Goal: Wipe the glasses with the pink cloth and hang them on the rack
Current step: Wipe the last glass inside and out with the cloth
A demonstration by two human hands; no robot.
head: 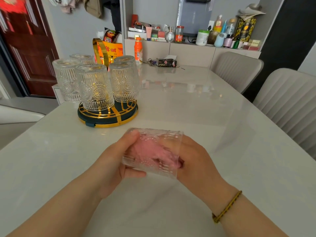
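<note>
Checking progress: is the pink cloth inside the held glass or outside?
Inside: the pink cloth shows through the sideways glass, with the right hand at its mouth and the left hand gripping it.

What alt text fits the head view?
The left hand grips a clear embossed glass on its side above the table, while the right hand holds the pink cloth inside it. Several glasses hang upside down on the gold rack behind.

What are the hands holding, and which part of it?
The left hand holds the glass around its side, near the base end. The right hand holds the pink cloth inside it, through the open mouth.
</note>
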